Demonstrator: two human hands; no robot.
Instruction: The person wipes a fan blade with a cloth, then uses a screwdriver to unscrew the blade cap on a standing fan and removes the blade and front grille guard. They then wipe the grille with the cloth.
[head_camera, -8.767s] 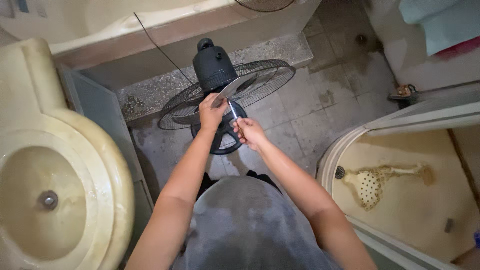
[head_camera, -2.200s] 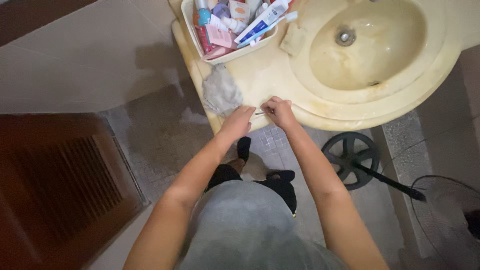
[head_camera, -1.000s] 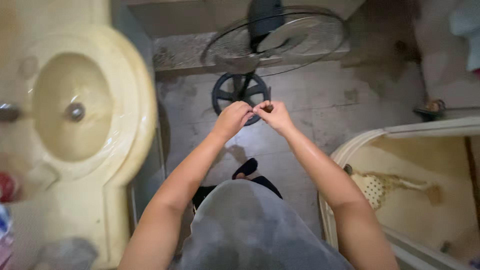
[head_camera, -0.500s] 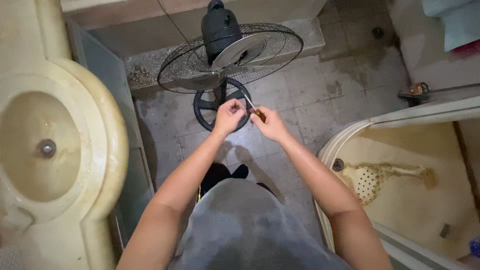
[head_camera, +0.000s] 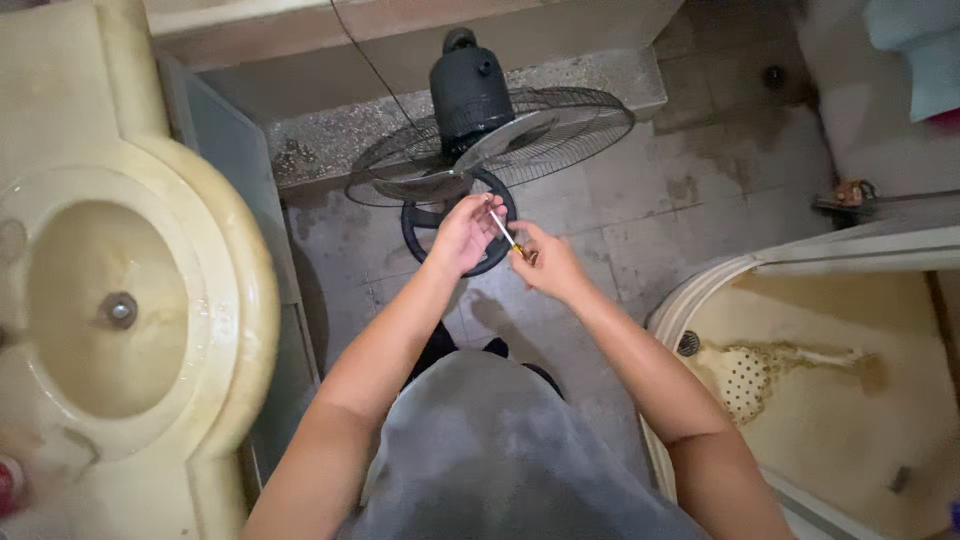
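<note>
Fingers (head_camera: 478, 212) of the left hand (head_camera: 462, 235) curl loosely around the thin metal shaft of a small screwdriver (head_camera: 506, 236), pinching it near the tip as if to steady and guide the point. Just right of it, the right hand (head_camera: 548, 265) is closed around the tool's orange-brown handle, fingers wrapped tight — the grip one uses for turning. Both hands meet in the upper middle of the frame, touching the tool from either end, so it lies slanted between them with the tip up and to the left.

Directly beyond the hands stands a black pedestal fan (head_camera: 478, 130), its wire cage tilted toward the viewer and its pale blades showing through the grille. The round black base (head_camera: 425, 228) sits on the stained grey tile floor (head_camera: 640, 200), partly hidden behind the left hand. The screwdriver tip hangs just below the cage's lower rim; I cannot tell whether it touches the fan.

At the left edge of the frame, a cream oval washbasin (head_camera: 230, 290) with a metal drain juts out — well apart from the hands. At lower right curves a yellowed, stained shower tray (head_camera: 690, 300).
</note>
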